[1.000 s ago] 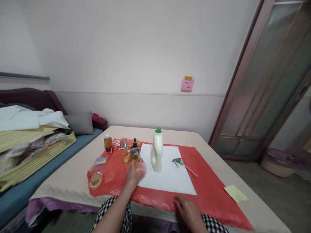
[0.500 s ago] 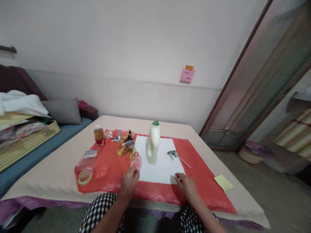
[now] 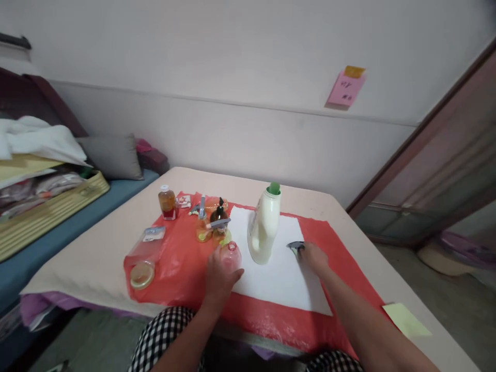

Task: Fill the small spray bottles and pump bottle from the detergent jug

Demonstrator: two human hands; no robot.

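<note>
My left hand [image 3: 220, 276] curls around a small pink see-through bottle [image 3: 231, 257], its fingers at the left side and its thumb in front. The bottle stands upright with its neck uncapped. My right hand [image 3: 313, 257] is closed on a grey and pale green spray trigger head [image 3: 296, 245] at the right of the white sheet [image 3: 279, 289]; its fingertips are partly hidden. Between my hands a large cream jug [image 3: 265, 227] with a green top [image 3: 274, 188] stands upright on the sheet.
Several small spray bottles [image 3: 202, 227] and a dark pump bottle [image 3: 219, 212] stand left on the red plastic cover [image 3: 178, 279]. Farther left are an amber bottle [image 3: 167, 202], a clear pouch [image 3: 149, 243] and a tape roll [image 3: 142, 275]. A yellow paper [image 3: 406, 320] lies right.
My left hand has opened and wrapped around the pink bottle. My right hand has reached forward and taken hold of the spray trigger head. The view has swung left.
</note>
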